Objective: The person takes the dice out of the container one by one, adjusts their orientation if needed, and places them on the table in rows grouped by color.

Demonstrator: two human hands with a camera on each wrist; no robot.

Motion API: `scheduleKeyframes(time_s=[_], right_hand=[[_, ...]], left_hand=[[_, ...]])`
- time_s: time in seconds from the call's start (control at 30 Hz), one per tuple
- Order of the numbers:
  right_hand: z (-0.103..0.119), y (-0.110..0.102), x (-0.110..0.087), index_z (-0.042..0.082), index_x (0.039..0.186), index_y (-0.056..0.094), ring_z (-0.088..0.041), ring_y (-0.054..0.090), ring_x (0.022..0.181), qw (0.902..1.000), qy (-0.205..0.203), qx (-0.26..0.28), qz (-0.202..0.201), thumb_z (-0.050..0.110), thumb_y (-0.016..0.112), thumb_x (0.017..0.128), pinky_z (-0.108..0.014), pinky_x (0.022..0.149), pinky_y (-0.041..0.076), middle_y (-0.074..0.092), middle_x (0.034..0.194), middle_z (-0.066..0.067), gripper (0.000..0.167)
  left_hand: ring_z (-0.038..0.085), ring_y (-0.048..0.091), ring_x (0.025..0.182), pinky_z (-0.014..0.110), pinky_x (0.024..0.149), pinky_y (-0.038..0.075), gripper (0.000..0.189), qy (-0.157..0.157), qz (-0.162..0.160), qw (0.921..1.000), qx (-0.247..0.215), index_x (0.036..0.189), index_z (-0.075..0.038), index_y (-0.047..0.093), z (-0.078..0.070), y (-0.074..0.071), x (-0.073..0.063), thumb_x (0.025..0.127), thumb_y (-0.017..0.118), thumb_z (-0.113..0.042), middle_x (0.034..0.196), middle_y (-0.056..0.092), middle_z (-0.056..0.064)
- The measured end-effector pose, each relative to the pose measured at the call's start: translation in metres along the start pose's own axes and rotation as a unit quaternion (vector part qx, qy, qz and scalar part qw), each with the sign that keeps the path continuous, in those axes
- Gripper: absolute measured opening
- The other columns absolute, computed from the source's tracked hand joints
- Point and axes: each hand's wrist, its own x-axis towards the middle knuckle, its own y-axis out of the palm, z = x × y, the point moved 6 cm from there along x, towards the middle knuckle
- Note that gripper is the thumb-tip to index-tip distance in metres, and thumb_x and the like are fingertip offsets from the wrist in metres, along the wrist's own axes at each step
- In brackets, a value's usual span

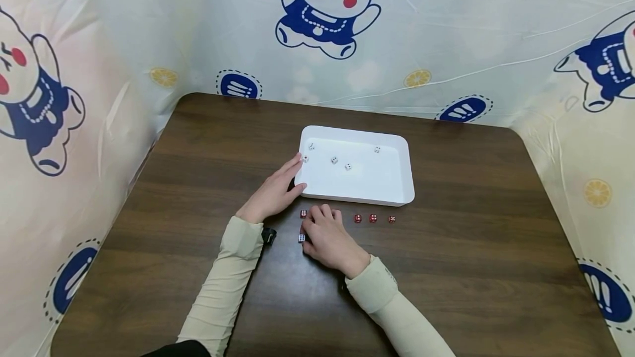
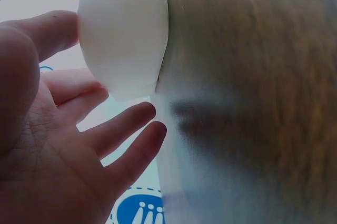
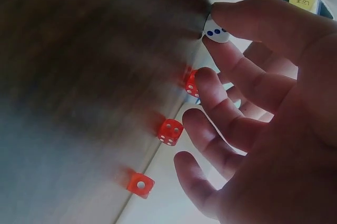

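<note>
My right hand [image 1: 329, 238] pinches a white die [image 1: 301, 238] with blue pips between thumb and index finger, low over the table; the right wrist view shows the same white die [image 3: 216, 30] at the fingertips. The other fingers spread loosely. One red die [image 1: 303, 214] lies just beyond that hand, and a short row with another red die [image 1: 373, 218] lies to its right. At the left end of the white tray [image 1: 357, 189], my left hand [image 1: 272, 191] touches the rim with thumb and fingers fairly straight, its last two fingers [image 2: 138, 150] extended free.
Inside the tray lie several white dice, among them a white die [image 1: 377, 149] toward the far right. The dark wooden table [image 1: 476, 269] carries everything. A patterned cloth [image 1: 208, 26] hangs around its back and sides.
</note>
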Motion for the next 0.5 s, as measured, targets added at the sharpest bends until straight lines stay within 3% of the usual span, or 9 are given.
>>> scheduleKeyframes(time_s=[0.27,0.5], right_hand=[[-0.0008,-0.0015,-0.0013,0.018,0.09,0.066,-0.021,0.042,0.097,0.9999,0.004,0.013,0.002,0.024,0.068,0.085,-0.044,0.089,0.034,0.054,0.103,-0.001,0.008],[-0.0041,-0.0066,-0.0031,0.017,0.095,0.065,-0.019,0.042,0.096,0.9995,0.011,0.03,0.004,0.026,0.071,0.083,-0.037,0.08,0.028,0.053,0.103,0.0,0.016]], left_hand=[[0.021,0.019,0.149,0.044,0.118,0.024,0.064,-0.006,0.003,1.0,-0.002,0.153,-0.007,0.023,-0.0003,-0.0001,-0.0002,0.101,0.049,-0.031,0.164,0.011,0.0],[0.021,0.018,0.15,0.043,0.118,0.024,0.064,-0.002,0.003,1.0,-0.001,0.153,-0.006,0.022,-0.0012,-0.0003,-0.0006,0.101,0.049,-0.03,0.164,0.011,0.001]])
